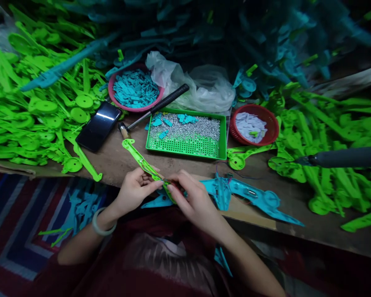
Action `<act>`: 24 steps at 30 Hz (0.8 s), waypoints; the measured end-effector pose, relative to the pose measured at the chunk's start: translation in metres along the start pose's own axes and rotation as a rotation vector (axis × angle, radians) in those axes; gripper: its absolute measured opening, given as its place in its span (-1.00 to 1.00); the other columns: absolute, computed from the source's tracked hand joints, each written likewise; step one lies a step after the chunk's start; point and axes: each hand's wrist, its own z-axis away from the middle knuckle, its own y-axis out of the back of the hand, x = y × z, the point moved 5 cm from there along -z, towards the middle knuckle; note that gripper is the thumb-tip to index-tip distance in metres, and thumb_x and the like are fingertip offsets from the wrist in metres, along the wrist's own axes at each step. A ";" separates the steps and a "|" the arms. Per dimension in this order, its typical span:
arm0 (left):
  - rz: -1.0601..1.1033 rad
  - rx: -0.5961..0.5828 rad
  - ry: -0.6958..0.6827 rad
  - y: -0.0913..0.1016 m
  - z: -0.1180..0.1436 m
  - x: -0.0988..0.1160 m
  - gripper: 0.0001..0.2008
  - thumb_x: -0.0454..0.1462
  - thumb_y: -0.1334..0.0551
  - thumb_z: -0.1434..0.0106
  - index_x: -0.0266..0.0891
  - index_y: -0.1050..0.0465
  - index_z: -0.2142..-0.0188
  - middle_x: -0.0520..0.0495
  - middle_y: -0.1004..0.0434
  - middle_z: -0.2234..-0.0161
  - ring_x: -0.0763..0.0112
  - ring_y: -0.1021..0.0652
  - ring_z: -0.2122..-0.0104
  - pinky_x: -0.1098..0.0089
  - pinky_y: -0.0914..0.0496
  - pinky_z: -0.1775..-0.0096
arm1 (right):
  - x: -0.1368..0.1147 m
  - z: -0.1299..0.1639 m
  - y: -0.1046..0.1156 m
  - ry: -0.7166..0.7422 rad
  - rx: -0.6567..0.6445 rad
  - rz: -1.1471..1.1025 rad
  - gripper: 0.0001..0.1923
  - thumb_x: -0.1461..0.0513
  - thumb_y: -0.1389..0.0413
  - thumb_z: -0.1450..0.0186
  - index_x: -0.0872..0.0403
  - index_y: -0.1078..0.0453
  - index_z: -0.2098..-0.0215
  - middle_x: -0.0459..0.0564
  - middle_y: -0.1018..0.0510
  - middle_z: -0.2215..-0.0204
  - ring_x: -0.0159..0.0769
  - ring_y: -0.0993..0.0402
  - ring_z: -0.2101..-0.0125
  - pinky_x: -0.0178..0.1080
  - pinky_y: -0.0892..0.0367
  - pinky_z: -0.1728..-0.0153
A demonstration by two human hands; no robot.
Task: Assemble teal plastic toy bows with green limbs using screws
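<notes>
My left hand [135,190] pinches the green plastic arm [139,160] near its lower end, fingers closed on it, the far end slanting up over the tabletop [117,159]; my right hand [194,198] closes fingertips on the same piece, just beside the left. Best, I judge, to keep the arm steady with the left and let only the right fingertips work; the green tray [185,144] of small metal pins sits near, the hammer [156,108] beside it, so 1 short reach serves either.
</notes>
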 end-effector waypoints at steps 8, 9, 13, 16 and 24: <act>-0.024 0.029 -0.140 -0.004 -0.005 0.005 -0.75 -0.23 -0.40 -0.16 -0.27 -0.44 0.22 -0.01 -0.61 0.35 0.45 -0.62 0.43 0.48 -0.57 0.34 | -0.004 0.012 -0.003 0.184 0.179 0.379 -0.76 0.31 0.05 -0.45 0.15 -0.29 -0.06 0.05 -0.52 0.30 -0.29 -0.48 0.35 -0.29 -0.37 0.37; -0.012 0.012 -0.145 -0.004 -0.004 0.007 -0.76 -0.25 -0.41 -0.16 -0.27 -0.44 0.23 0.00 -0.61 0.34 0.46 -0.62 0.43 0.49 -0.57 0.34 | -0.006 0.013 -0.003 0.211 0.174 0.397 -0.76 0.31 0.06 -0.46 0.15 -0.31 -0.05 0.03 -0.53 0.32 -0.31 -0.47 0.37 -0.30 -0.36 0.38; 0.059 -0.035 -0.123 -0.002 0.002 0.015 -0.77 -0.28 -0.42 -0.14 -0.28 -0.45 0.25 -0.03 -0.63 0.35 0.44 -0.63 0.45 0.50 -0.57 0.36 | -0.023 0.019 -0.002 0.430 0.202 0.638 -0.75 0.35 0.08 -0.45 0.21 -0.41 0.04 -0.05 -0.47 0.50 -0.38 -0.35 0.51 -0.29 -0.19 0.52; 0.079 -0.071 -0.111 -0.002 0.008 0.019 -0.81 -0.30 -0.41 -0.17 -0.28 -0.47 0.25 -0.04 -0.64 0.34 0.44 -0.63 0.41 0.51 -0.57 0.32 | -0.035 0.023 -0.001 0.591 0.246 0.784 -0.78 0.39 0.01 -0.41 0.26 -0.45 0.07 -0.11 -0.39 0.59 -0.39 -0.28 0.58 -0.23 -0.06 0.58; 0.064 -0.123 -0.166 -0.006 0.014 0.030 -0.85 -0.37 -0.38 -0.19 -0.23 -0.49 0.23 0.02 -0.63 0.29 0.50 -0.64 0.35 0.57 -0.56 0.29 | -0.024 0.022 0.005 0.558 0.233 0.502 -0.77 0.35 0.01 -0.41 0.25 -0.41 0.03 -0.05 -0.45 0.49 -0.39 -0.32 0.52 -0.29 -0.19 0.53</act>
